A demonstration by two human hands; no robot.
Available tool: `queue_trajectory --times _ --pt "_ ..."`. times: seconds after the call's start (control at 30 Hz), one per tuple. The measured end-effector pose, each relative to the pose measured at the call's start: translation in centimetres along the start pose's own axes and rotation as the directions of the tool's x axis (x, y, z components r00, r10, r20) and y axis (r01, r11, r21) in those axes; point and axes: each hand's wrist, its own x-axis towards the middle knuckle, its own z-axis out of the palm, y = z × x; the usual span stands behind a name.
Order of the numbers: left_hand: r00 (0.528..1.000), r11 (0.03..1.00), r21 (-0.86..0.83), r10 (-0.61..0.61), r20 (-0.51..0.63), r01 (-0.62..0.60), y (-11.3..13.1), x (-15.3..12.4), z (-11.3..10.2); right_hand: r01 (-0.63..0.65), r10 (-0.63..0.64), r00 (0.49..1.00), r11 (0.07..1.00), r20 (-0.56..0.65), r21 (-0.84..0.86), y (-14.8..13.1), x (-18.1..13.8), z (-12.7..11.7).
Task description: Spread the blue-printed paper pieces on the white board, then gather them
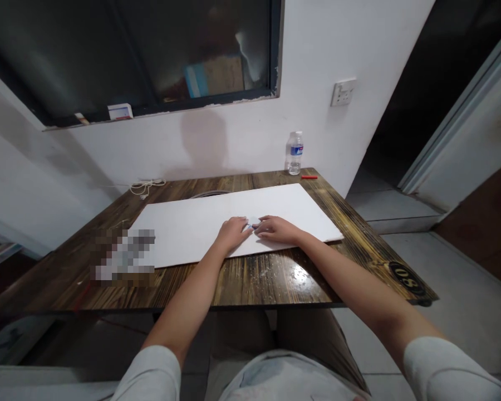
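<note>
Both hands are over the board (183, 228), which lies flat on the table (321, 283). The left hand (232, 233) rests on it with fingers bent inward; the right hand (278, 229) faces it, fingers curled, tips near the left's. Between the fingertips, at the board's near side right of its middle, is a small bluish item (253, 226), mostly covered; its kind cannot be determined. Whether either hand pinches it or merely touches it cannot be told. Risks, in this inspector's judgement: the item is small and little of it is exposed, so a loose fingertip hold could let it slip and roll off the near edge. The board appears unfastened; uneven pressure from the wrists could slide it. Bright specks on the wood just before it may be moisture, which could wet the board if it were drawn nearer. The bottle (295, 153) and red stick (309, 177) stand well apart, presenting little hazard unless the board is pushed back.
</note>
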Motion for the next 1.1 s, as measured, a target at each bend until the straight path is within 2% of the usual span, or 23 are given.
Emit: queue_trajectory --times 0.17,0.27,0.37,0.43,0.53,0.63,0.73,0.8,0.9,1.1 --pt "0.994 0.999 0.031 -0.046 0.102 0.043 -0.1 0.1 0.8 0.037 -0.039 0.999 0.997 0.027 0.067 -0.8 0.0 -0.1" --pt "0.992 0.998 0.066 -0.013 0.123 0.005 -0.3 0.2 0.9 0.027 -0.029 0.999 0.997 0.028 0.074 -1.1 0.1 -0.2" --pt "0.985 0.991 0.071 0.101 0.142 -0.112 -0.2 0.2 1.0 -0.054 0.056 0.993 0.998 -0.101 0.028 -1.1 0.1 -0.2" --pt "0.966 0.977 0.064 0.191 0.175 -0.205 0.0 0.2 0.9 -0.122 0.120 0.960 0.992 -0.251 0.008 -0.8 0.1 -0.3" --pt "0.947 0.959 0.052 0.264 0.185 -0.278 0.3 0.1 0.7 -0.200 0.203 0.879 0.978 -0.432 0.052 -0.5 0.0 -0.5" --pt "0.921 0.934 0.041 0.342 0.185 -0.355 0.7 0.0 0.5 -0.246 0.273 0.814 0.962 -0.512 0.122 -0.2 0.0 -0.7" --pt "0.863 0.880 0.050 0.449 0.233 -0.471 1.1 -0.1 0.5 -0.275 0.348 0.759 0.938 -0.550 0.213 0.0 0.0 -0.7" --pt "0.856 0.864 0.077 0.473 0.208 -0.497 1.3 -0.1 0.7 -0.284 0.399 0.728 0.916 -0.558 0.285 0.2 0.0 -0.8" --pt "0.881 0.870 0.140 0.466 0.085 -0.474 1.5 -0.2 1.4 -0.291 0.445 0.702 0.892 -0.556 0.346 0.4 0.0 -0.8" --pt "0.919 0.899 0.267 0.383 -0.097 -0.347 1.2 -1.7 2.8 -0.299 0.433 0.716 0.899 -0.547 0.320 0.6 0.1 -0.6"
